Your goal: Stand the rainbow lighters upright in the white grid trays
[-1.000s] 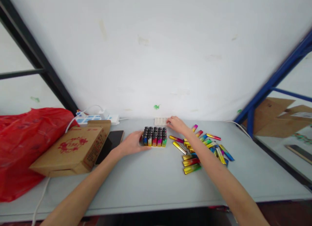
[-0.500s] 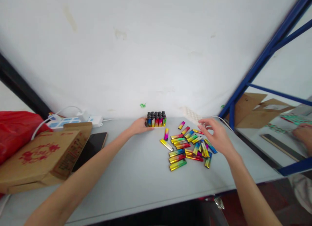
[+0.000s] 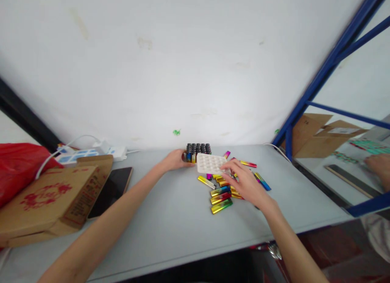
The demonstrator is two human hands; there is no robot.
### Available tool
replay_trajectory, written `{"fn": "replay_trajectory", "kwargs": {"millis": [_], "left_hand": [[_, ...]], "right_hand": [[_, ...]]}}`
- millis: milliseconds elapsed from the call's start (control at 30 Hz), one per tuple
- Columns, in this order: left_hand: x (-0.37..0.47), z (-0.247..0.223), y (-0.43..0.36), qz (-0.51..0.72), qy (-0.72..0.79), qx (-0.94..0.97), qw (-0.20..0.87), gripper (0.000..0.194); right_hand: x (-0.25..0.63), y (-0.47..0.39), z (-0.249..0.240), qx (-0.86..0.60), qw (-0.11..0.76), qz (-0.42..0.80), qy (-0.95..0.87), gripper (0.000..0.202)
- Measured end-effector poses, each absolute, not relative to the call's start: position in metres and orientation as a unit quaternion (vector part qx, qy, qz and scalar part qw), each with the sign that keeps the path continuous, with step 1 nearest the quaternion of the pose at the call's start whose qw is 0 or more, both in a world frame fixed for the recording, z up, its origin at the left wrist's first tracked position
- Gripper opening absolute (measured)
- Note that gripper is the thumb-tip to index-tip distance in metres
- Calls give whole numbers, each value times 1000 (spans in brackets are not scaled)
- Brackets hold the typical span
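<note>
A block of upright lighters with black tops (image 3: 198, 148) stands near the wall. My left hand (image 3: 177, 160) is closed round its left end, fingertips partly hidden. Just in front of the block, my right hand (image 3: 240, 176) pinches the right edge of a white tray with rows of round hollows (image 3: 210, 164). The tray is tilted and hides the block's lower right part. Beneath and around my right hand, several shiny multicoloured lighters (image 3: 221, 207) lie loose on the grey table (image 3: 170, 218), partly covered by the hand and tray.
At the left are a brown carton (image 3: 45, 197), a red bag (image 3: 21, 165), a dark flat device (image 3: 112, 189) and a white power strip (image 3: 117, 152). A blue metal frame (image 3: 288, 140) rises at the right; beyond it are an open carton (image 3: 313, 136) and another person's hand (image 3: 379, 169).
My right hand has carried the white tray leftward, from above the right side of the loose lighters to the front of the upright block. My left hand still holds the block's left end.
</note>
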State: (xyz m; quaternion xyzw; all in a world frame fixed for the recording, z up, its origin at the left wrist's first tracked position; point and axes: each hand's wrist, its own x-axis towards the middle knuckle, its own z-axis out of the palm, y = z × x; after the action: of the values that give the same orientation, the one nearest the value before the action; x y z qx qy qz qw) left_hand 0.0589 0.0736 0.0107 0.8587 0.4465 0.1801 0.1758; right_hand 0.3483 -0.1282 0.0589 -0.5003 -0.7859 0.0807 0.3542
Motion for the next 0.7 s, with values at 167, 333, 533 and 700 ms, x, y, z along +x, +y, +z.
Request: {"fn": "replay_trajectory", "kwargs": {"millis": [167,333,533,700], "left_hand": [[45,12,69,191,470,846,164,71],[3,28,44,204,491,830,172,70],[-30,32,-10,151,448,847,241,65],[-32,24,-35,156,430,857,238,80]], "right_hand": [[316,-131,51,-445,297,105,-838,13],[285,-128,31,-411,243,77,-876,13],[274,-113,31,-415,245,115,-869,15],[286,-154,95,-428,433,117,-785,16]]}}
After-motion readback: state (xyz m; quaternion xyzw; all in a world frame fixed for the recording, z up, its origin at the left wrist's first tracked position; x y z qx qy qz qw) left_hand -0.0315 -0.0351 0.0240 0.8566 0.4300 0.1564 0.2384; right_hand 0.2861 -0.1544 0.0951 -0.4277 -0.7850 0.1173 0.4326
